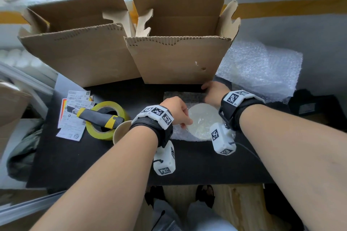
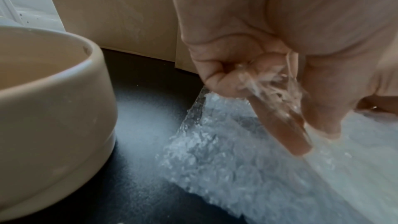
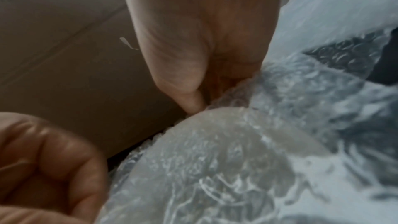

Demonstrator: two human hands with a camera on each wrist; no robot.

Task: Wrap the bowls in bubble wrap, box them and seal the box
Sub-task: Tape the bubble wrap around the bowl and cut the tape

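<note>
A pale bowl lies upside down on the black table under a sheet of bubble wrap. My left hand pinches a bunch of that bubble wrap at the bowl's left side; the pinch shows close up in the left wrist view. My right hand grips the wrap's far edge, just in front of the right cardboard box. In the right wrist view its thumb meets the wrap over the wrapped bowl. A second, beige bowl stands bare, left of my left wrist.
Another open box stands at the back left. A yellow tape roll with a utility knife across it and paper labels lie to the left. A loose bubble wrap sheet lies at the right.
</note>
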